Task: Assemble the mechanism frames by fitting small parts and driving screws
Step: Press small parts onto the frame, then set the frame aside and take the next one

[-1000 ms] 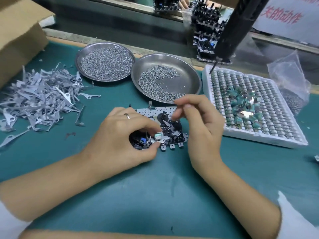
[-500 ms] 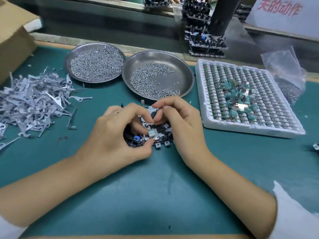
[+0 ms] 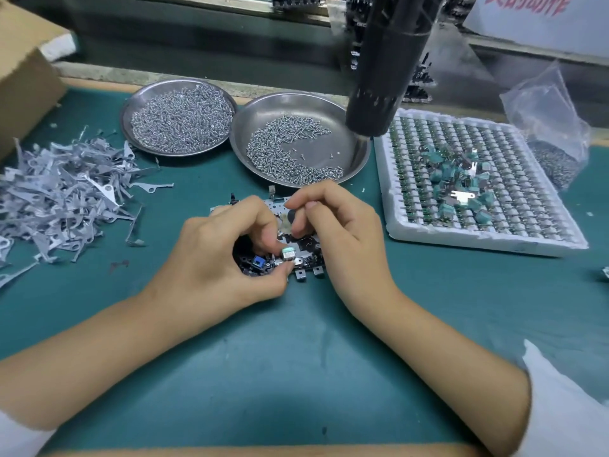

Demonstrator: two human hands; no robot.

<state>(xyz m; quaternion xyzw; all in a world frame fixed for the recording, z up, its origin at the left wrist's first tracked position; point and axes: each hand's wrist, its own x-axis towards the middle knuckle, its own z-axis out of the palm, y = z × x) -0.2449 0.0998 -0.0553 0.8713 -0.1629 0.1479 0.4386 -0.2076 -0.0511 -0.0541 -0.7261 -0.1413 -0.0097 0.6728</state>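
The mechanism frame [image 3: 298,250] lies flat on the green mat [image 3: 296,357] directly under both hands, probably so it can be steadied and worked on at once. The left hand [image 3: 217,258] curls over its near-left end, thumb and fingertips closing on a small silver-and-green part [image 3: 287,253] at the frame's front edge — holding it in its seat, it seems. The right hand [image 3: 333,225] arches over the far side with fingers bent and tips pinched together just above the plate; whether it holds a screw I cannot tell. Supplies sit in an arc beyond the knuckles: two steel dishes of screws [image 3: 296,153], a foam tray [image 3: 395,232] of green parts right of the right hand, grey metal levers [image 3: 66,192] left of the left — all within reach. A black driver [image 3: 379,77] hangs above the far dish
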